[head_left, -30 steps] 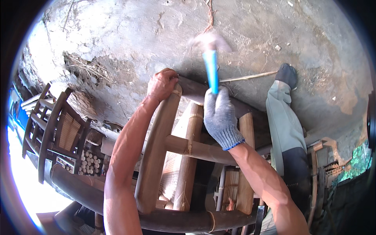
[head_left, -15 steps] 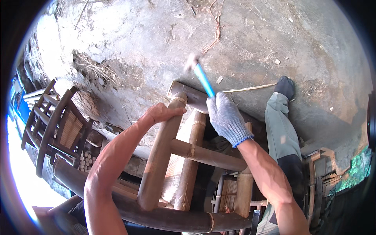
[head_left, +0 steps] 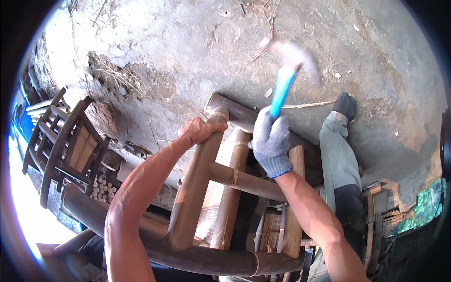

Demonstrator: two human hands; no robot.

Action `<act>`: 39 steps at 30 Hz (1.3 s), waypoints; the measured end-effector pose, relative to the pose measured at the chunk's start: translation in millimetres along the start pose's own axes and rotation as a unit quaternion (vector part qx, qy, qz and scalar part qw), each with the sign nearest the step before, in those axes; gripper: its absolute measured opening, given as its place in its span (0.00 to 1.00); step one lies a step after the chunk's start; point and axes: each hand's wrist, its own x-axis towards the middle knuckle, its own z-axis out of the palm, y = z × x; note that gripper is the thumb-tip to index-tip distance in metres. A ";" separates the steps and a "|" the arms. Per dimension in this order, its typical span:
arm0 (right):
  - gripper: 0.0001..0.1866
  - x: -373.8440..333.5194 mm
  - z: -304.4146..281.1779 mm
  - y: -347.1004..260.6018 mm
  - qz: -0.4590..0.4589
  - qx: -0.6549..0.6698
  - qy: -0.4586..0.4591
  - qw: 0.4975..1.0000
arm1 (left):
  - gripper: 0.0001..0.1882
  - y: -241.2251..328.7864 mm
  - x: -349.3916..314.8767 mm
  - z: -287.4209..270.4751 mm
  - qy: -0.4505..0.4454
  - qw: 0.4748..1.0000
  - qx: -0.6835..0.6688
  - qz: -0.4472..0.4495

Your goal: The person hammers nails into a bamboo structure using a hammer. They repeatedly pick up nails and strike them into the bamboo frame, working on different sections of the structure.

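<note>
My right hand [head_left: 272, 138], in a grey knitted glove with a blue cuff, is closed around the blue handle of a claw hammer [head_left: 283, 89]. The hammer's metal head is up and blurred by motion, above the far end of a bamboo chair frame [head_left: 192, 197]. My bare left hand [head_left: 199, 130] grips the frame's thick left pole just below its far joint. A dark bamboo crosspiece [head_left: 237, 110] meets that pole there. A shorter rung [head_left: 249, 182] joins the uprights, and a thick curved dark pole [head_left: 202, 260] runs across the near side.
Finished-looking dark bamboo chairs [head_left: 66, 141] stand at the left, beside a stack of cut bamboo ends [head_left: 102, 189]. A trousered leg with a dark shoe [head_left: 345, 105] stretches out at the right. A thin bamboo strip [head_left: 310, 105] lies on the rough concrete floor [head_left: 188, 47].
The hammer has swung up and to the right, its head tilting away from the joint. My left hand keeps its hold on the pole. The view has shifted slightly.
</note>
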 end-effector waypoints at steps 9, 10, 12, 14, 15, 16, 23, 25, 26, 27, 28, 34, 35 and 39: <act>0.16 -12.0 11.1 6.8 0.065 0.015 -0.027 0.997 | 0.54 5.4 -7.9 -7.5 -0.011 1.000 -0.010 -0.015; 0.16 -21.7 21.3 37.9 0.044 -0.062 -0.124 0.989 | 0.54 8.0 -10.2 -7.5 0.007 1.000 0.005 -0.019; 0.15 -16.7 14.6 49.6 0.025 -0.145 -0.238 0.960 | 0.54 1.7 -7.2 -4.6 0.006 1.000 -0.001 -0.011; 0.14 -2.3 5.1 50.7 0.018 -0.149 -0.276 0.949 | 0.55 -5.3 6.0 -3.8 0.019 1.000 0.003 0.003; 0.14 -9.0 9.0 46.8 0.025 -0.128 -0.226 0.965 | 0.55 -10.1 12.3 2.2 0.017 1.000 0.015 0.014; 0.15 -16.7 17.6 39.6 0.032 -0.107 -0.176 0.978 | 0.55 -15.3 17.1 8.7 0.014 0.999 0.027 0.024; 0.22 -11.8 -15.6 24.0 0.212 0.003 -0.292 0.933 | 0.52 11.3 14.6 -27.6 0.066 0.977 0.173 0.103; 0.22 -28.6 -14.3 50.6 0.150 -0.017 -0.145 0.978 | 0.36 68.5 39.3 -74.9 0.127 0.979 0.144 0.065; 0.21 -38.2 -3.1 90.3 0.023 -0.062 -0.055 0.996 | 0.32 85.7 47.5 -95.8 0.236 0.957 0.038 0.164; 0.20 -35.4 -6.9 86.0 0.104 -0.025 -0.067 0.992 | 0.28 96.8 57.9 -113.4 0.339 0.903 -0.074 0.252; 0.20 -29.1 -13.7 73.5 0.183 0.011 -0.077 0.980 | 0.26 114.3 70.4 -127.5 0.370 0.871 -0.192 0.259; 0.18 -30.2 -15.3 115.5 0.220 0.061 -0.032 0.973 | 0.22 179.3 90.1 -156.4 0.474 0.806 -0.290 0.204; 0.18 -25.4 -21.4 104.2 0.232 0.065 -0.047 0.969 | 0.21 175.9 106.3 -158.7 0.489 0.795 -0.287 0.215; 0.17 -17.9 -28.0 91.0 0.248 0.063 -0.058 0.965 | 0.16 204.8 102.8 -161.9 0.500 0.822 -0.166 0.216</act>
